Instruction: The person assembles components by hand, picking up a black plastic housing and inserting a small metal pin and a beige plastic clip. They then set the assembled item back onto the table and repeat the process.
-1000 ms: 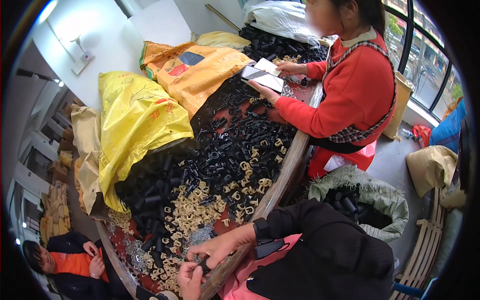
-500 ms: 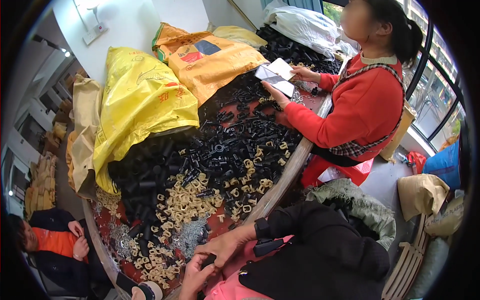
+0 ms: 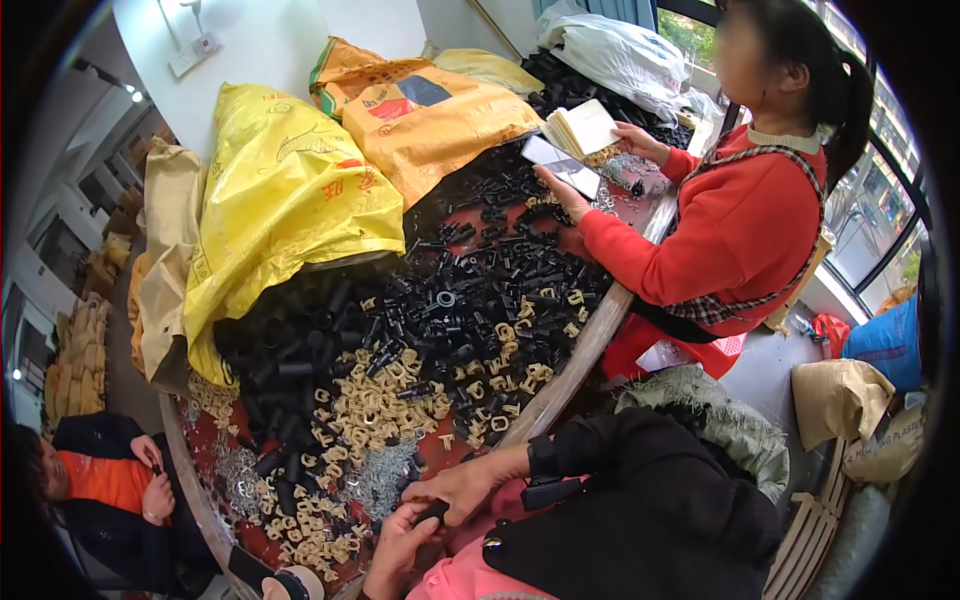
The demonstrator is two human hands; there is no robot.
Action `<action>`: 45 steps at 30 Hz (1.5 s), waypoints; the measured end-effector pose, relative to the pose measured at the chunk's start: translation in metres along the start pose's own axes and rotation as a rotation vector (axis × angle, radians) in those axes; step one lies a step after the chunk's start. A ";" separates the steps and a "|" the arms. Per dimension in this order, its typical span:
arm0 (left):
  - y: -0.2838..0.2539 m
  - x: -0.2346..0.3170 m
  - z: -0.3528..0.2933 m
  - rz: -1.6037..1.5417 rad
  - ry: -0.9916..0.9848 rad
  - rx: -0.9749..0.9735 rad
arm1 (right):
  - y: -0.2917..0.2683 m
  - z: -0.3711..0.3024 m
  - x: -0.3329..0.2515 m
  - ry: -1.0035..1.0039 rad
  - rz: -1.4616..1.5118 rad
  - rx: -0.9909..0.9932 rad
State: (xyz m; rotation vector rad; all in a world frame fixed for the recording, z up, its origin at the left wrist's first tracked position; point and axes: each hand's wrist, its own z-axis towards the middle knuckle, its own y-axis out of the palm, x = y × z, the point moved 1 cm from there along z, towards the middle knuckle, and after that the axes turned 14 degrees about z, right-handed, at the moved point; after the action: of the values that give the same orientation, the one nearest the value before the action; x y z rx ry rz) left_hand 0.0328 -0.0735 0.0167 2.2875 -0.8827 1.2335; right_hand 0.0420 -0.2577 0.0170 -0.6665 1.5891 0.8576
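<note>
**Hands together on a small black part at the lower edge of the tabletop**

Since the earlier frame the view had swung, so the round tabletop [image 3: 585, 345] sat further toward the upper right of the frame, and the co-worker in the red top [image 3: 735, 235] appeared larger at the right. The wearer's hands had stayed at the lower centre.

The right hand [image 3: 462, 488] reached in from a black sleeve, its grip closed on a small black tubular plastic part [image 3: 432, 512]. The left hand [image 3: 398, 545] lay just below, fingers curled up to the same part and touching it; whether it clamped the part could not be told.

Just above the hands lay a patch of small silver metal washers [image 3: 385, 480], then a heap of beige plastic clips [image 3: 380, 405], and beyond that a wide pile of black plastic tubes [image 3: 470, 290] spilling from a yellow woven sack [image 3: 285, 200]. An orange sack [image 3: 430, 120] lay in the upper middle. The co-worker's hand held a dark flat phone [image 3: 562, 165]. Another person in an orange top [image 3: 105, 480] sat at the lower left.
</note>
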 end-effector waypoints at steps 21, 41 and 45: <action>0.000 -0.012 0.004 -0.014 0.219 0.251 | 0.002 0.007 0.001 -0.002 -0.185 0.106; -0.008 -0.007 0.011 -0.098 0.359 0.495 | 0.009 0.022 0.015 -0.269 -0.243 0.292; 0.005 -0.005 0.013 -0.442 0.352 0.389 | 0.009 0.024 0.008 -0.432 -0.279 0.363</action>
State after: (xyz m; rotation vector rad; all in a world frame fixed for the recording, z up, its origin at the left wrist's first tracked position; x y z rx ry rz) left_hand 0.0350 -0.0836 0.0056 2.2597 -0.0056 1.6204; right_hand 0.0465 -0.2327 0.0084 -0.3952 1.1832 0.4490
